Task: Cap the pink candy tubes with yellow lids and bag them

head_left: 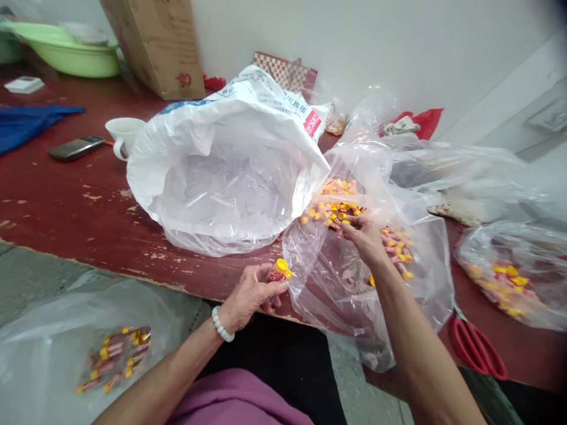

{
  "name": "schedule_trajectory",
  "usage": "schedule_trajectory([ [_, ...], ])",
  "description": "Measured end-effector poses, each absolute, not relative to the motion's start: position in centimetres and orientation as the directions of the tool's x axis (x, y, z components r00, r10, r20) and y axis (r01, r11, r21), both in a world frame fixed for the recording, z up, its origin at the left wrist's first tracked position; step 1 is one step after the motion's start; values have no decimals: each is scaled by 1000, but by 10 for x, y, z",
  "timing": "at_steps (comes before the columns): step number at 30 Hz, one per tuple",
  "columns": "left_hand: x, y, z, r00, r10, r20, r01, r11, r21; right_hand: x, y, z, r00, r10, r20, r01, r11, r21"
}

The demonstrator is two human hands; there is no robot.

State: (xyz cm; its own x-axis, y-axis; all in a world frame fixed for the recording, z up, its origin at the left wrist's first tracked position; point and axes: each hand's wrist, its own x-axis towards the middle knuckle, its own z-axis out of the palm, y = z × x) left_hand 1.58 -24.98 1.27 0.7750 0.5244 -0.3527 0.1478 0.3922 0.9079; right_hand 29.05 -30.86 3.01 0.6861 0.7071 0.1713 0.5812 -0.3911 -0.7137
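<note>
Head view, sole view. Held in left hand [254, 292]: bottle [278, 273] with yellow cap, clamped between thumb and fingers at the near edge of table [80, 195]. Long axis of bottle: close to upright, tilted slightly to the right, cap end uppermost, just above left thumb.

At right hand [365, 236]: thumb and fingers bent toward pile [332, 203] of yellow-capped pieces, fingertips close together at its near right side. Grip on any single piece: cannot tell.

Governing relation: pile immediately ahead and to the left of right fingertips; right hand nearer. From left fingers: pile ahead and to the right, well apart. Axes of pieces in pile: mixed, too small to tell singly.

Edges: table edge directly beneath left hand; rim of sack [146, 177] ahead and to the left of left fingers, also left of right fingertips. Folds of clear bag [323, 283] behind and to the right of right fingers. Heap [398, 245] beside right forearm. Scissors [478, 348] well to the right of right fingers, nearer the body. Open room: low span above clear bag, between left and right fingers.
</note>
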Motion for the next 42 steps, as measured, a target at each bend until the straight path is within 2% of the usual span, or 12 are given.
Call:
schedule_trajectory([
  [2,17,-252,11,771,530,-354,155,382,911,248,-323,37,682,706,190,525,-292,-800],
  [4,19,-255,10,780,531,-332,151,355,923,202,-332,43,664,717,214,359,-54,-932],
  [6,19,-258,10,793,533,-296,150,300,942,163,-336,45,624,726,290,352,70,-933],
  [10,15,-264,13,797,557,-232,176,153,972,127,-338,43,499,746,441,544,126,-829],
  [17,9,-269,19,790,588,-174,216,-1,976,124,-346,43,421,752,507,636,154,-756],
  [24,3,-273,24,858,477,-193,181,71,981,119,-362,49,126,844,522,897,128,-424],
  [28,0,-270,31,860,488,-145,119,84,989,114,-367,44,56,866,497,901,171,-400],
  [31,-1,-267,34,864,464,-194,148,134,980,108,-366,40,55,873,485,895,172,-411],
  [34,-1,-267,32,871,436,-228,114,271,956,105,-363,40,53,888,457,876,178,-448],
  [37,-1,-269,27,871,424,-246,54,416,908,105,-359,42,114,916,384,744,178,-644],
  [40,-10,-268,27,872,387,-299,95,466,880,118,-355,45,371,872,321,459,128,-879],
  [42,-25,-265,32,856,405,-323,120,452,884,141,-355,46,572,751,329,372,120,-920],
])
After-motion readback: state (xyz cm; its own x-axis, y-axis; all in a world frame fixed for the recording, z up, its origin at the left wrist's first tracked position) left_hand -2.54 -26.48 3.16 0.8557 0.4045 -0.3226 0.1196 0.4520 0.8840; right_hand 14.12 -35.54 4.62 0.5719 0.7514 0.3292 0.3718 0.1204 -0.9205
